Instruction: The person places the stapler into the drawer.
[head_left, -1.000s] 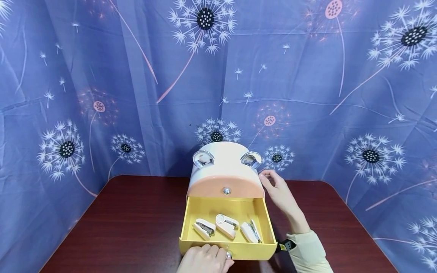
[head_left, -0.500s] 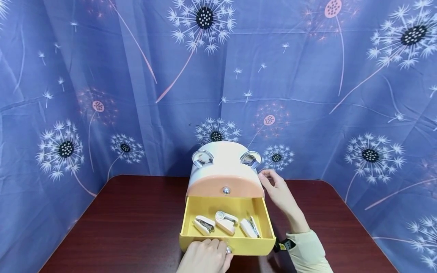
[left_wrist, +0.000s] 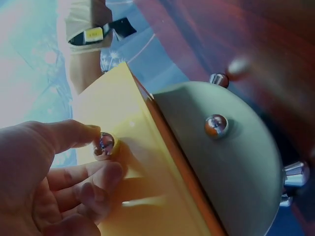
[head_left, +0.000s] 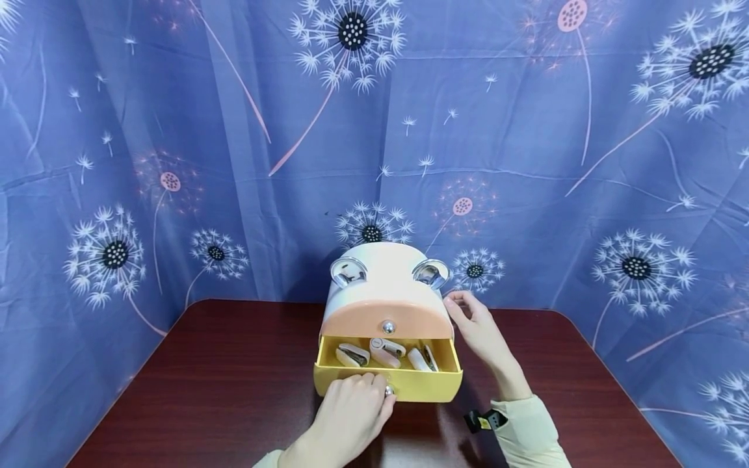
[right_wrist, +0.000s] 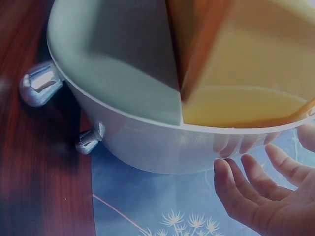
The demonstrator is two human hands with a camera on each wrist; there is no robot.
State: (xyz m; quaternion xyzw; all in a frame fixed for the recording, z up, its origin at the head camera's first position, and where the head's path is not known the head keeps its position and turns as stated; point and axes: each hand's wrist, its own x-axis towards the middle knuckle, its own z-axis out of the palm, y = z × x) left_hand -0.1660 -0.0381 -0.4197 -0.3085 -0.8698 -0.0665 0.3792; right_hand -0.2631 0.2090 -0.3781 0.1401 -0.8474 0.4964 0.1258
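Observation:
A small white desktop cabinet (head_left: 389, 276) with two silver ear-like pieces on top stands in the middle of the table. Its yellow drawer (head_left: 421, 387) sits partly pulled out beneath an orange-pink upper front that has its own silver knob (head_left: 389, 327). Three mini staplers (head_left: 387, 352) lie side by side inside the drawer. Thumb and fingers of my left hand (head_left: 351, 413) pinch the drawer's round silver knob (left_wrist: 105, 144). My right hand (head_left: 476, 325) rests its fingertips against the cabinet's right side, fingers loosely bent in the right wrist view (right_wrist: 268, 189).
The dark red wooden table (head_left: 234, 383) extends to both sides of the cabinet. Behind it hangs a blue curtain (head_left: 292, 214) with dandelion prints. A black strap with a yellow label (head_left: 486, 421) is on the right sleeve.
My left hand has moved forward, and the yellow drawer has slid further into the cabinet with the staplers inside. My right hand has stayed at the cabinet's side.

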